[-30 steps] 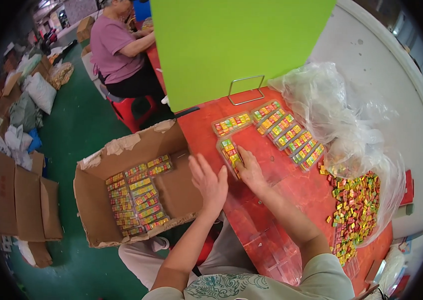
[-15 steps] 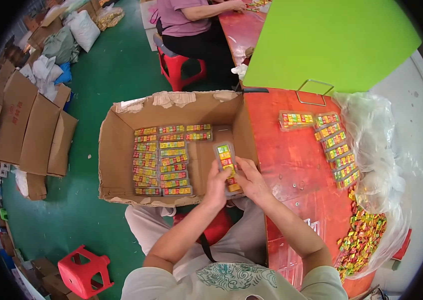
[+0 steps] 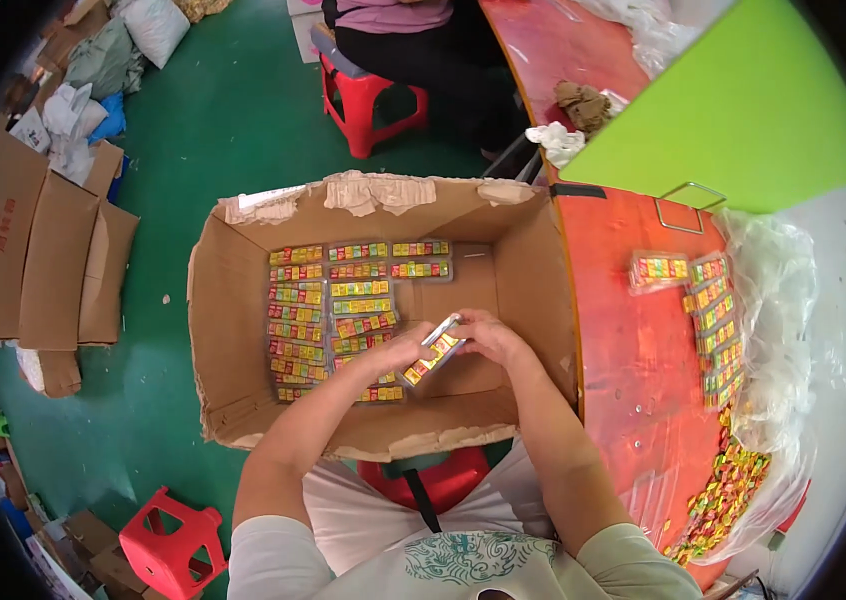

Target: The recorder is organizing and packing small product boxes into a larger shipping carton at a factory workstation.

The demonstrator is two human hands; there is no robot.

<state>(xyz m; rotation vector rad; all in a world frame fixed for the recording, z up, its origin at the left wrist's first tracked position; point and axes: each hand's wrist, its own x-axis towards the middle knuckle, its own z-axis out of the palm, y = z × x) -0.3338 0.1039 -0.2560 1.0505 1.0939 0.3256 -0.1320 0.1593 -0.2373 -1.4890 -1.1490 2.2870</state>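
Observation:
Both my hands grip one clear plastic pack [image 3: 423, 368] filled with small red, yellow and green wrapped pieces. It hangs tilted over the open cardboard box [image 3: 503, 225], with its long side slanting up to the right. My left hand [image 3: 405, 349] closes on its left side, and my right hand [image 3: 485, 334] pinches the upper right end. Inside the box, similar filled packs [image 3: 295, 322] lie in stacked columns on the left and middle. My left forearm partly hides the nearer packs of the middle column.
Right of the box, a red table [image 3: 608, 330] bears a row of filled packs [image 3: 716, 325], a heap of loose wrapped pieces [image 3: 728, 500] and clear plastic sheeting [image 3: 778, 310]. A green panel [image 3: 733, 120] stands behind. A person [image 3: 408, 50] sits beyond the box. A red stool [image 3: 173, 545] stands at lower left.
The pack has gone from nearly upright in view at the box's near right to slanted over its middle. My hands have moved forward with it, and the whole view has shifted.

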